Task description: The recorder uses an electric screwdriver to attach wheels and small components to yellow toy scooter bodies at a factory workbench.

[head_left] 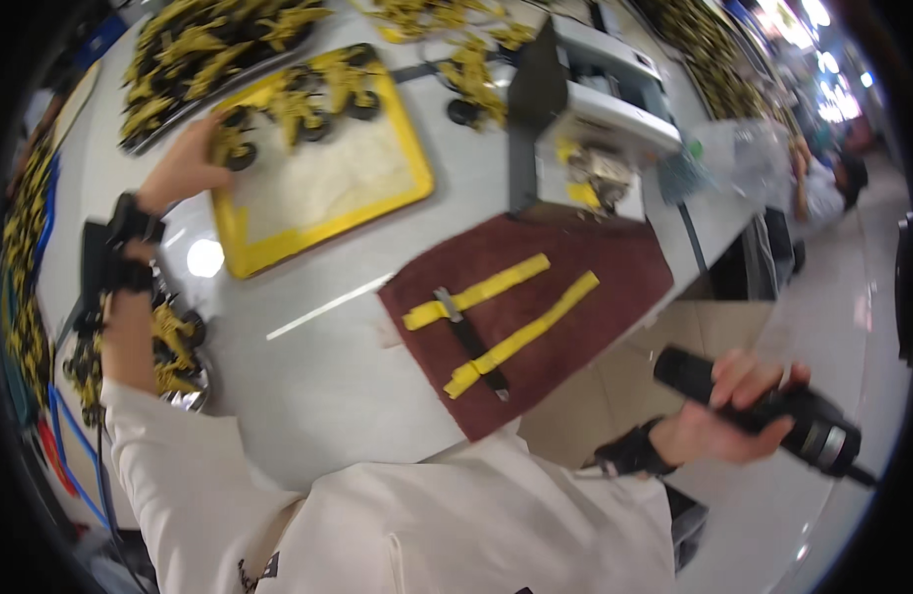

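Lying on pale table point(308, 396): maroon cloth point(521, 309), yellow-rimmed tray point(348, 178); glossy floor point(838, 307) at right.

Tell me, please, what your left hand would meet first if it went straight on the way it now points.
Most likely the leftmost yellow-and-black part in the yellow tray; the left hand looks right beside it, though blur and unclear depth hide whether they touch.

A pale table point(308, 366) carries a yellow-rimmed tray point(328, 226), a maroon cloth point(516, 309) and a white machine point(615, 117).
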Demonstrator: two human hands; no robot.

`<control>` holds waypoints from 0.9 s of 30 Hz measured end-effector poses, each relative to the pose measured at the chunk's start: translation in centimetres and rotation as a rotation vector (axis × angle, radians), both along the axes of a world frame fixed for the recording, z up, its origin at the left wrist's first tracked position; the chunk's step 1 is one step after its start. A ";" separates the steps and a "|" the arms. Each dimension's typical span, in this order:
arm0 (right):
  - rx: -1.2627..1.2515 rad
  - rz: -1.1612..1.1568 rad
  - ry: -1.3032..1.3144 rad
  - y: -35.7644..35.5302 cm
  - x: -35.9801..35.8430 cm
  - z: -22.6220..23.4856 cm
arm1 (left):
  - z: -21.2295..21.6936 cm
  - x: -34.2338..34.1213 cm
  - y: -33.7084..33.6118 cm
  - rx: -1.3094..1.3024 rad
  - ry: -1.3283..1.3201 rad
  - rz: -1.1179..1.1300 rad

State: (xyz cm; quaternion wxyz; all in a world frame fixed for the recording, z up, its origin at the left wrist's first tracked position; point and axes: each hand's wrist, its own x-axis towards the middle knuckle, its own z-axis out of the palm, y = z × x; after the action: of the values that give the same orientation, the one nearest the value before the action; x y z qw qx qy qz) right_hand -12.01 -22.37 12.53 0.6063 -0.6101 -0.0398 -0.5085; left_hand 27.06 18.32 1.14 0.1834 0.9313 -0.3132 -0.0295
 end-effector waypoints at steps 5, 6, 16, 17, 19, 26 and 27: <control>0.019 -0.019 -0.042 -2.1 5.8 1.4 | 8.3 -10.5 -9.0 -0.211 -0.346 0.050; -0.005 -0.051 -0.026 -2.2 7.4 1.4 | 9.5 -13.8 -12.6 -0.255 -0.410 -0.034; -0.040 0.022 0.250 -1.2 13.4 0.4 | 2.1 -27.0 -20.4 -0.180 0.154 -0.153; 0.026 0.100 0.222 -0.6 12.2 0.0 | 2.2 -26.9 -20.0 -0.175 0.166 -0.209; 0.042 0.214 0.163 0.7 9.8 -0.8 | 1.5 -26.8 -19.5 -0.150 0.146 -0.269; -0.058 0.388 0.169 3.7 7.7 -3.8 | 0.3 -26.7 -19.3 -0.247 0.151 -0.257; -0.044 0.413 0.171 3.9 7.7 -3.9 | 0.3 -26.6 -19.4 -0.250 0.158 -0.255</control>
State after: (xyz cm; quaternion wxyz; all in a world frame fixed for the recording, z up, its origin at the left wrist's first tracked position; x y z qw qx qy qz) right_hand -4.36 -18.51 8.64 0.6853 -0.6430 -0.1233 -0.3190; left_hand 0.42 -1.04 1.40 0.3167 0.8487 -0.4145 -0.0866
